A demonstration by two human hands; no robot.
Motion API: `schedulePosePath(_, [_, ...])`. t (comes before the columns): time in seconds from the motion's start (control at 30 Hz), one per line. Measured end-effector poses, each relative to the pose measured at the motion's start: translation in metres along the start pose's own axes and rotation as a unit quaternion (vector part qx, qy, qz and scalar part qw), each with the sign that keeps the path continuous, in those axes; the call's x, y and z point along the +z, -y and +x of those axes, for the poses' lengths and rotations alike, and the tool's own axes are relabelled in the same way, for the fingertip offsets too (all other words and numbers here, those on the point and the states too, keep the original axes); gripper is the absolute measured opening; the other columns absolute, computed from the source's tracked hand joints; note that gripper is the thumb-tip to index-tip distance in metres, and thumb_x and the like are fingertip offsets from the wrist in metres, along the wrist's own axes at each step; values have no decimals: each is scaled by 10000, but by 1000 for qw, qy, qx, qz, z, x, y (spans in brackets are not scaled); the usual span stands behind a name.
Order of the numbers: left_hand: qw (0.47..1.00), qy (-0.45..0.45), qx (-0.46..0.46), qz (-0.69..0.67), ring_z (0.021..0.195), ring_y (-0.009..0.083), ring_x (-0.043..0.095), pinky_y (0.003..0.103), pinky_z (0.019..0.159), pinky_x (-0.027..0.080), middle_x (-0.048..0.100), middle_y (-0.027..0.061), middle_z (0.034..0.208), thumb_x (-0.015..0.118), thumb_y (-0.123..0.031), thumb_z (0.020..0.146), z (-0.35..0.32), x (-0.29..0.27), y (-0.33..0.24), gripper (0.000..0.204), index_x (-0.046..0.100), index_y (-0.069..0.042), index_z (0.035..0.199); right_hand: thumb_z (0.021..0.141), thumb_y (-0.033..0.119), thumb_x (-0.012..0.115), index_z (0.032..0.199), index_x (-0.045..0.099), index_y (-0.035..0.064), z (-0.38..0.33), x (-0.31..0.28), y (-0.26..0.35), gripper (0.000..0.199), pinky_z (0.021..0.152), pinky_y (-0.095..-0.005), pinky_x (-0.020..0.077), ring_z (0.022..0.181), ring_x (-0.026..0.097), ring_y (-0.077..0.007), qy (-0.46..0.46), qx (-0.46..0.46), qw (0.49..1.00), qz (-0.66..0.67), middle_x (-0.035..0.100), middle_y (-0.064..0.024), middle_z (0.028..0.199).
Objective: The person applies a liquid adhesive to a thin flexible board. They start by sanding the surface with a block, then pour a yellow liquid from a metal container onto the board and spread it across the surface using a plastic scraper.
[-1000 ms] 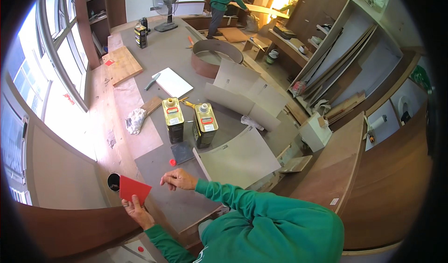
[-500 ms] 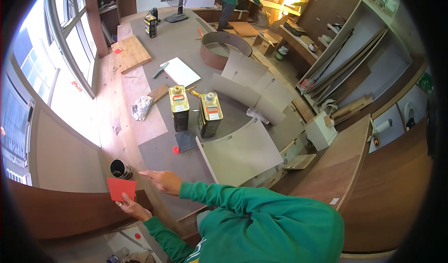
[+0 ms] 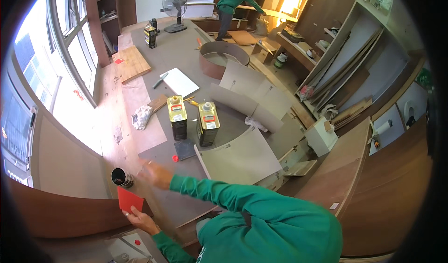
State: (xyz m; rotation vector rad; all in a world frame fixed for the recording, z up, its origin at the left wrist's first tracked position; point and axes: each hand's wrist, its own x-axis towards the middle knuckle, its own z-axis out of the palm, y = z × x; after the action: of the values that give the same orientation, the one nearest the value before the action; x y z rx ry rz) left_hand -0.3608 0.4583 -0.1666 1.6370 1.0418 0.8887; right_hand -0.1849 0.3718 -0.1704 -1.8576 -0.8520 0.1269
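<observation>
My left hand (image 3: 141, 219) holds a flat red square piece (image 3: 130, 200) by its lower edge, thumb on the face toward me. I cannot tell whether it is a plastic spreader or stiff card. Just beyond it an open round tin (image 3: 122, 177), dark inside, stands upright on the wooden strip by the window. My right hand (image 3: 157, 174) hovers to the right of the tin, apart from it. Motion smears its fingers, so whether they hold anything is hidden.
Two rectangular metal cans (image 3: 177, 118) stand mid-table. Beside them are a dark square plate (image 3: 185, 149), a red cap (image 3: 175, 158) and curved grey sheets (image 3: 240, 158). Beyond are a crumpled white cloth (image 3: 141, 117), a white board (image 3: 179, 81), a round brown ring (image 3: 219, 67) and a co-worker (image 3: 231, 6).
My left hand and the red piece have shifted a little right and toward me. My right hand has moved slightly left and is now blurred. The view has tilted slightly.
</observation>
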Motion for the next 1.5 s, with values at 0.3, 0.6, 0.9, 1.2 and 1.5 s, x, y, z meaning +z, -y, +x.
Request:
schedulePosePath(0.3, [897, 315, 65, -302, 1417, 311, 426, 411, 1181, 323, 410, 206, 1533, 369, -261, 1058, -24, 54, -72, 569, 318, 54, 1529, 1015, 391, 589, 1592, 289, 97, 10, -20, 27, 713, 1021, -342, 429, 1147, 542, -198, 68, 206, 861, 461, 573, -161, 1274])
schedulePosePath(0.6, [866, 148, -117, -462, 1508, 316, 264, 510, 1203, 248, 286, 140, 1632, 265, -580, 1061, 6, 78, -48, 743, 247, -50, 1583, 1021, 322, 551, 1595, 260, 110, -38, -32, 106, 677, 1213, -523, 171, 1547, 142, -355, 66, -94, 991, 67, 238, -183, 1645])
schedulePosePath(0.9, [788, 267, -173, -527, 1521, 331, 224, 559, 1201, 207, 247, 117, 1653, 242, -621, 1047, 9, 65, -87, 761, 219, -99, 1601, 958, 292, 613, 1557, 331, 121, -40, -5, 122, 684, 1174, -686, 73, 1536, 144, -429, -10, -177, 983, 38, 227, -209, 1645])
schedulePosePath(1.2, [885, 226, -47, -404, 1527, 364, 199, 575, 1204, 164, 223, 119, 1666, 223, -648, 1038, 9, 74, -96, 779, 209, -120, 1610, 1018, 289, 532, 1570, 330, 146, -64, -56, 30, 604, 1127, -465, 383, 1322, 532, -365, 92, -50, 994, -38, 520, -212, 1456])
schedulePosePath(1.5, [867, 398, -47, -296, 1466, 311, 359, 494, 1186, 291, 330, 125, 1594, 457, -336, 1076, -103, 185, -104, 577, 306, -58, 1558, 1084, 298, 463, 1577, 319, 105, -187, -165, -57, 550, 910, -305, 538, 1026, 660, -157, -113, 269, 880, 374, 644, -124, 1282])
